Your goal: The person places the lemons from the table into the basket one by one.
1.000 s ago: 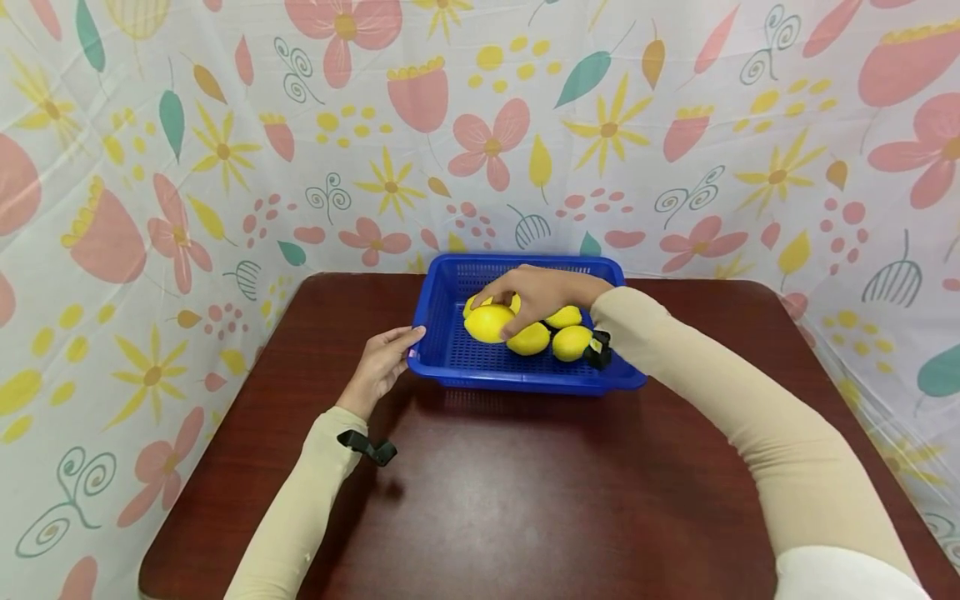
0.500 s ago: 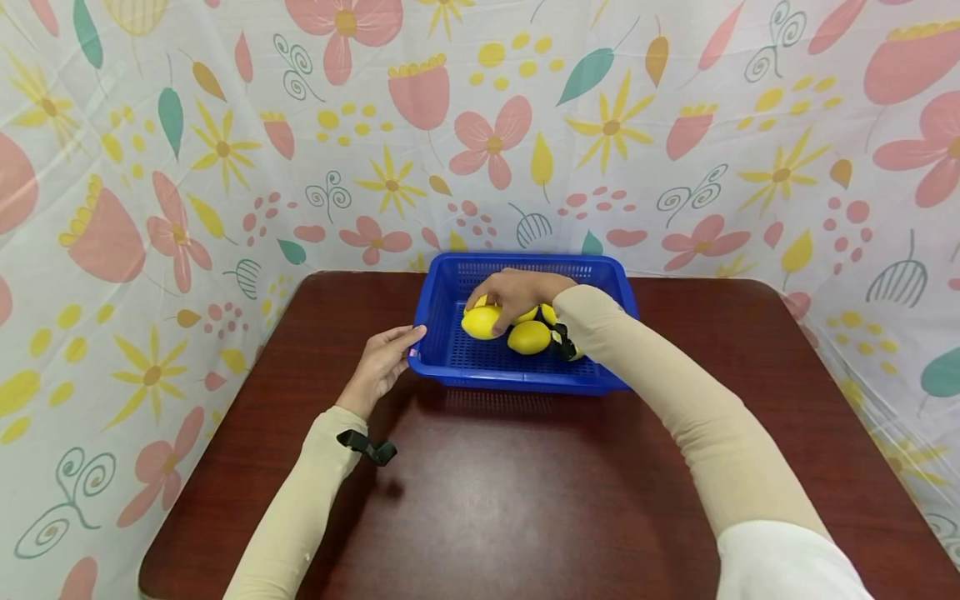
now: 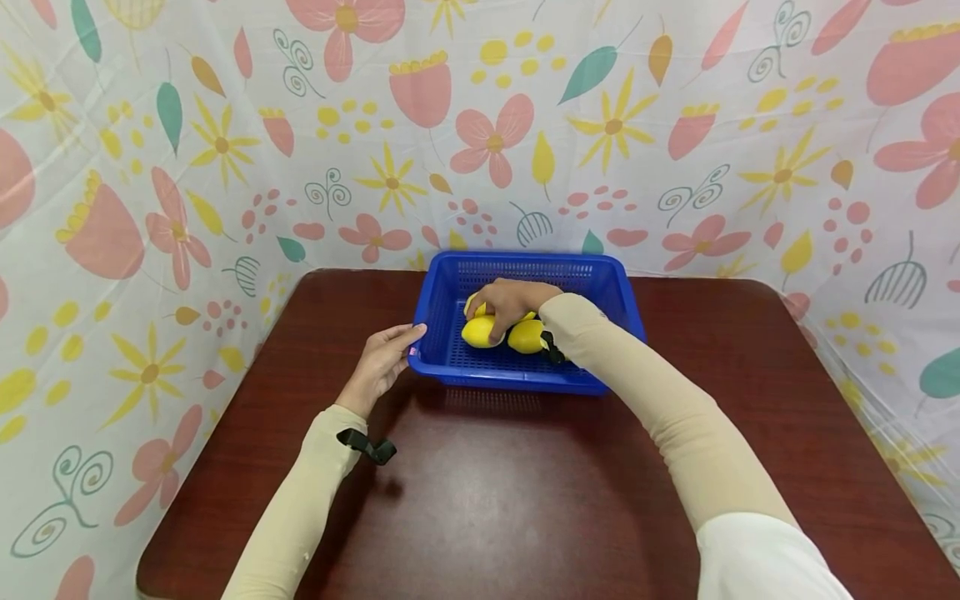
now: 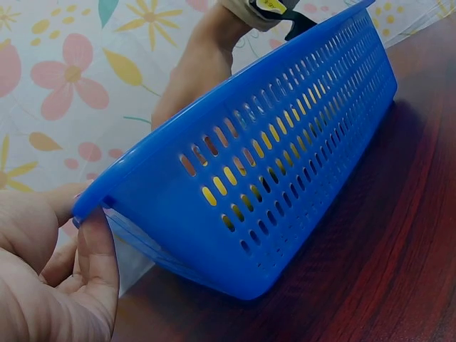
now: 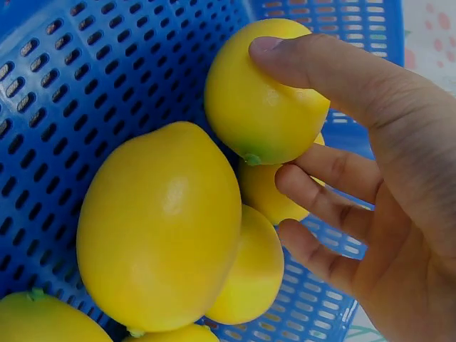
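Observation:
A blue plastic basket (image 3: 517, 379) with slotted walls holds several yellow lemons. My left hand (image 3: 381, 367) pinches its left front corner, thumb over the rim and fingers curled underneath, as the left wrist view shows. Inside the basket, toward the left, my right hand (image 3: 510, 302) holds a lemon (image 5: 263, 92) low among the others, thumb pressed on its side. Another lemon (image 5: 160, 228) lies just to the right of it in the head view. More lemons are partly hidden under the right hand and forearm.
The basket stands near the back edge of a dark reddish-brown table (image 3: 480, 492). A floral curtain (image 3: 495, 125) hangs close behind the table and along its left side. Black straps with small mounts (image 3: 367, 446) sit on the wrists.
With the lemon, my right hand has moved left and down into the basket, and its forearm has swung left. My left hand stays on the basket corner.

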`<state>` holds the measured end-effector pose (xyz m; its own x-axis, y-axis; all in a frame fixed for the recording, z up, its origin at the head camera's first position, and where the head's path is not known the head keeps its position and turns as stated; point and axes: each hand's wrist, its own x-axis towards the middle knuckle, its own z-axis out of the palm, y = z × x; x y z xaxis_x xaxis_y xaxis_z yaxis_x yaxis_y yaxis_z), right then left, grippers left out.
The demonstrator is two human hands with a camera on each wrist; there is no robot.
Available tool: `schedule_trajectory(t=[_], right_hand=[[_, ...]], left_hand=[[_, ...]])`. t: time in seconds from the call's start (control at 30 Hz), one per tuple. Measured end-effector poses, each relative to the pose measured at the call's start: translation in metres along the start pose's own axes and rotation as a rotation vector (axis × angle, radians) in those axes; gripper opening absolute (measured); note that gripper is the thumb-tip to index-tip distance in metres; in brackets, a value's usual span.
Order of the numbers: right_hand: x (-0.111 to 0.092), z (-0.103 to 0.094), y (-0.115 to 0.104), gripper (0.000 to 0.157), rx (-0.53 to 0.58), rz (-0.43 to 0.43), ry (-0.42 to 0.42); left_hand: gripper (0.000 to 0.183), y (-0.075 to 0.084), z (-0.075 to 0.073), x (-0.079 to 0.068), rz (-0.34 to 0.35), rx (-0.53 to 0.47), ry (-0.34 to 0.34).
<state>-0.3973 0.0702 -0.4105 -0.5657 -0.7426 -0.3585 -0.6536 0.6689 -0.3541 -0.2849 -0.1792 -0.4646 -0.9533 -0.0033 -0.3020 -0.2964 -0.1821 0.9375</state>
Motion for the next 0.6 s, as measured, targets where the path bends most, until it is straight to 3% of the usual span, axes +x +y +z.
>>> schedule_trajectory(t=[0.33,0.6], right_hand=[[-0.005,0.008,0.000,0.067,-0.036,0.058,-0.010],[-0.024,-0.002,-0.002,0.067,0.040,0.008,0.033]], left_hand=[[0.040,0.001,0.004,-0.002,0.001,0.007,-0.012],[0.043,0.002,0.000,-0.002,-0.008,0.010,-0.002]])
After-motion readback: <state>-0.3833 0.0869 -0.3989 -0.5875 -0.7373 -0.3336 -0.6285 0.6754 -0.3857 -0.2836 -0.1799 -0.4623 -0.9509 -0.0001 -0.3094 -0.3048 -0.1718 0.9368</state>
